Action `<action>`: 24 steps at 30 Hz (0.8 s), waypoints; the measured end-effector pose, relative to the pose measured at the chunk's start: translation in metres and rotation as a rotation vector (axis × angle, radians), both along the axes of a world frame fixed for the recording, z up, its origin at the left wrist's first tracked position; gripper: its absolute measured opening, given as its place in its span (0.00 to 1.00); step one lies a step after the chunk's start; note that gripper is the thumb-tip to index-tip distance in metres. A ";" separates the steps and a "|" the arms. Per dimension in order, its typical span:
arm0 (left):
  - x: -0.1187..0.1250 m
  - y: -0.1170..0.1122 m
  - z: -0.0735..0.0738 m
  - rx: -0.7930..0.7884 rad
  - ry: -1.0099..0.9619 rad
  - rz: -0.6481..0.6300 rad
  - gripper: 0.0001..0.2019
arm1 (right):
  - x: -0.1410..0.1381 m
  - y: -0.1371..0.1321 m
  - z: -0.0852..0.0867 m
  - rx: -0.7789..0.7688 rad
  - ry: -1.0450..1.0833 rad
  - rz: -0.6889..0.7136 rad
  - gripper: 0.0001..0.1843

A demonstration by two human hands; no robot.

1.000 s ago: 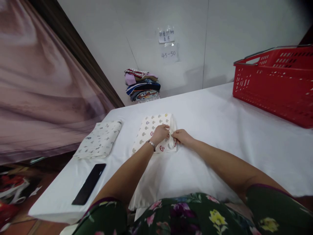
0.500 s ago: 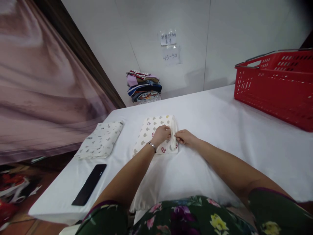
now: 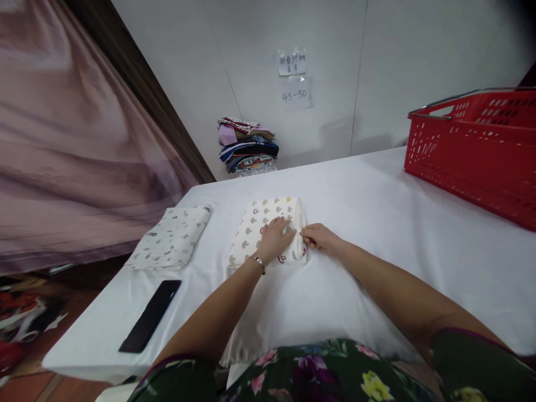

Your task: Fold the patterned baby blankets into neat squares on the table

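Note:
A folded white cloth with grey, red and yellow prints (image 3: 260,223) lies on the white table (image 3: 377,223) in front of me. My left hand (image 3: 276,239), with a bracelet at the wrist, rests flat on top of it with the fingers stretched out. My right hand (image 3: 317,237) is at the cloth's right edge, its fingers pinched on the stacked layers there.
A second folded patterned cloth (image 3: 171,238) lies to the left, with a black phone (image 3: 151,315) near the table's front left edge. A stack of folded clothes (image 3: 247,146) stands against the wall. A red basket (image 3: 477,151) sits at the right. A pink curtain (image 3: 75,145) hangs at left.
My left hand has gone from pinching the cloth's right edge to lying flat on top of it. My right hand stays at the edge. The view has shifted slightly.

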State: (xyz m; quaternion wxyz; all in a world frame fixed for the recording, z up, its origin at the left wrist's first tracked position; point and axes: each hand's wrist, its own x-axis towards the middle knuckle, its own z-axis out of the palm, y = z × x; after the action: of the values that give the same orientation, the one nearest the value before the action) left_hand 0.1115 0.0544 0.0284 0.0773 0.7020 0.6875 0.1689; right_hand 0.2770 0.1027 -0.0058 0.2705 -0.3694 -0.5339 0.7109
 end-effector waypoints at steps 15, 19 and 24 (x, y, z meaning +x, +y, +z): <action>0.013 -0.016 0.010 0.173 -0.078 -0.078 0.10 | -0.001 -0.002 0.004 -0.003 0.004 0.005 0.15; 0.017 -0.034 0.018 0.136 -0.080 -0.042 0.09 | -0.001 -0.002 0.005 -0.003 0.018 0.016 0.14; 0.019 -0.043 0.013 0.060 -0.141 -0.029 0.08 | 0.000 -0.002 0.005 -0.040 0.043 0.035 0.14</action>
State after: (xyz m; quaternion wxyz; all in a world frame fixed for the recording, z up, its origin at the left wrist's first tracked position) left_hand 0.1301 0.0113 0.0418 0.1068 0.7001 0.6649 0.2374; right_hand 0.2768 0.1007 -0.0009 0.2620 -0.3499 -0.5203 0.7337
